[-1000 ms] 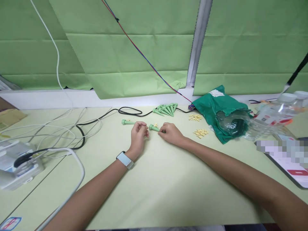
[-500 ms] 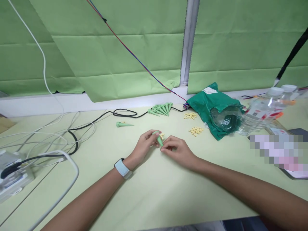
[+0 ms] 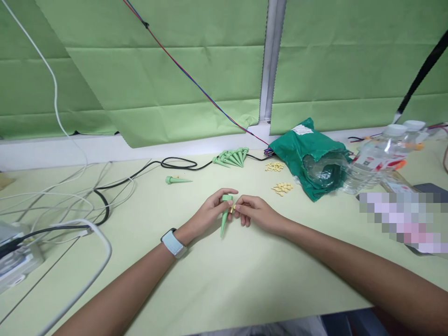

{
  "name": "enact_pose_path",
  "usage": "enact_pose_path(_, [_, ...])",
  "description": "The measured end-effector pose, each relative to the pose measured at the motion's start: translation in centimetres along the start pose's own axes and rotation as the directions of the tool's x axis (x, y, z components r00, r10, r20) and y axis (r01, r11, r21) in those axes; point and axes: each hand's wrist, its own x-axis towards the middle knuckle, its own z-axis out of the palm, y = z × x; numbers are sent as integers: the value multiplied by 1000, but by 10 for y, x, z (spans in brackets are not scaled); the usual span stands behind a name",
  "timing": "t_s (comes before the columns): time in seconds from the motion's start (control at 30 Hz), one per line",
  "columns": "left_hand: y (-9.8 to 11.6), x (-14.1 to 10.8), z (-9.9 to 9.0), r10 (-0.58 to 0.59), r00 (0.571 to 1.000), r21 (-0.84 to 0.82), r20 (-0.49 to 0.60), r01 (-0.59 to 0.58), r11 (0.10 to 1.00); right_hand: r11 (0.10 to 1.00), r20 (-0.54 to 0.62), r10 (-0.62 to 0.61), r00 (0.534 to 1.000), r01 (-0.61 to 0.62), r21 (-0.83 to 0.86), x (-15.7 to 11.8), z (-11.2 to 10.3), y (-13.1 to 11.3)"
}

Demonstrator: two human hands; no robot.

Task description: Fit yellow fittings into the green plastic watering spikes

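My left hand [image 3: 212,210] is closed on a green plant watering spike [image 3: 224,223], its wide cap up and its point down toward me. A small yellow plastic piece [image 3: 233,208] lies against the spike's side, pinched by the thumb and finger of my right hand [image 3: 255,211]. Whether it is fixed in the spike cannot be made out. One more green spike [image 3: 179,180] lies on its side at the left, with a tiny yellow bit beside it. Several green spikes [image 3: 233,157] are heaped at the back. Two groups of yellow pieces [image 3: 283,188] lie to the right.
A torn green plastic bag [image 3: 297,148] and clear bottles [image 3: 388,144] stand back right, near a blurred-out phone-like object [image 3: 402,224]. Black and white cables [image 3: 105,205] tangle across the left of the table [image 3: 245,289], leading to a power strip [image 3: 19,256]. Green curtains hang behind.
The spike in my left hand has turned so its point now faces down and toward me. My right hand has shifted from its tip to the yellow piece at its side.
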Motion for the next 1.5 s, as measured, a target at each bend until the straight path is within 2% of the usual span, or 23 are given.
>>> enact_pose_path(0.17, [1,-2,2,23,1000,-21,18,-22,1000,1000,51,-30,998,30,-4,-1,-5,-3])
enact_pose_path(0.37, [-3,2,4,20,999,-8,-51,-20,1000,999,-77,-36,996,34,-31,-3,-3,-1])
enact_pose_path(0.47, [-6,3,3,12,997,6,-71,-11,1000,986,-134,-68,989,46,-160,-4,2,-2])
enact_pose_path(0.57, [-8,3,2,19,995,15,-98,-17,1000,909,-178,-203,963,118,-400,-6,5,-4])
enact_pose_path(0.73, [-6,4,0,17,999,-7,-42,-17,1000,739,-107,-394,913,246,-627,-12,8,-4])
enact_pose_path(0.83, [-7,5,-1,28,999,22,-26,-27,999,681,-84,-424,902,257,-685,-15,9,-3])
enact_pose_path(1.0, [-8,6,-1,26,997,84,-70,-20,996,614,-62,-456,888,263,-744,-16,10,-1])
enact_pose_path(1.2, [-2,5,1,-25,999,67,-37,27,997,447,-25,-480,877,220,-867,-16,12,0])
enact_pose_path(1.27, [-2,5,0,-17,999,52,-36,18,998,467,-60,-465,883,188,-864,-16,10,0])
enact_pose_path(1.33, [-3,6,-1,-4,1000,33,-25,5,999,533,-83,-435,897,182,-826,-16,8,-1])
enact_pose_path(1.43, [-3,5,-3,7,1000,25,-1,-7,1000,638,-69,-389,919,214,-740,-14,5,-1])
enact_pose_path(1.5, [-2,5,-3,12,1000,32,10,-13,999,677,-55,-391,919,247,-693,-13,4,-2])
